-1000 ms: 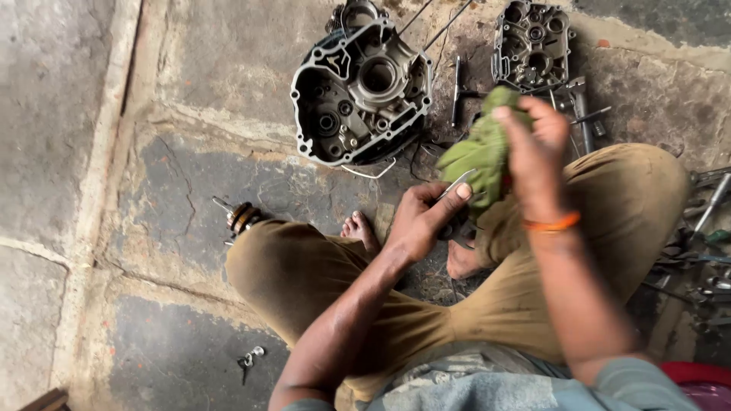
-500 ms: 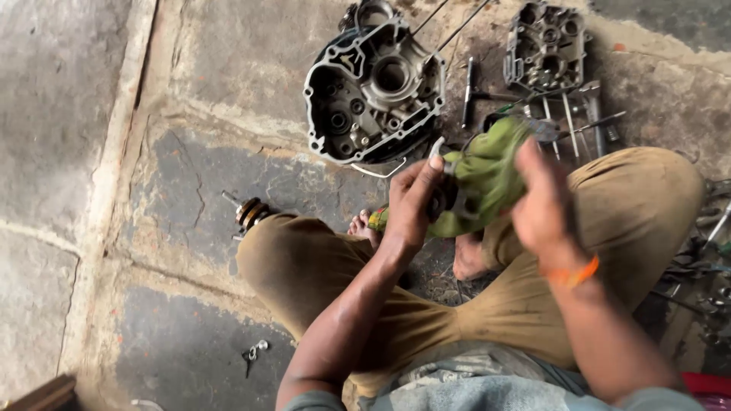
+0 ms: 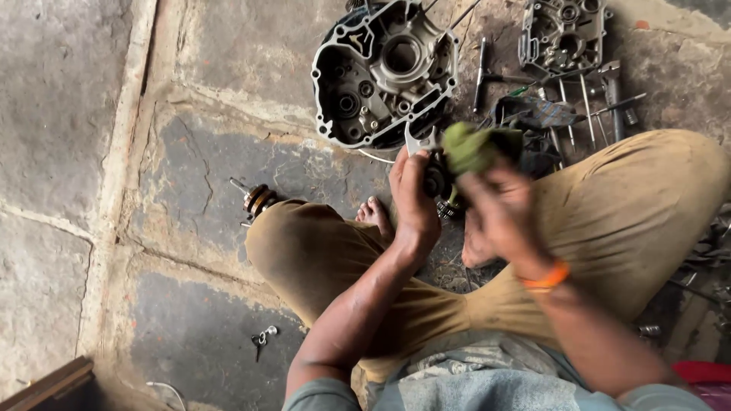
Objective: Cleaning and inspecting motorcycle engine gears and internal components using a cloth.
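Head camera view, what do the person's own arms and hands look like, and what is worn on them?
Both forearms are bare, with no gloves on the left hand or the right hand. The right wrist carries a thin orange band. Short grey-green sleeves end above the elbows. The right hand is motion-blurred, so its fingers show little detail. No rings or watch are visible.

Large open engine case half on the stone floor, near its far edge. Smaller engine case half at the far right corner. Long bolts and tools just beside it. Geared shaft mid-floor. Keys toward the near edge.
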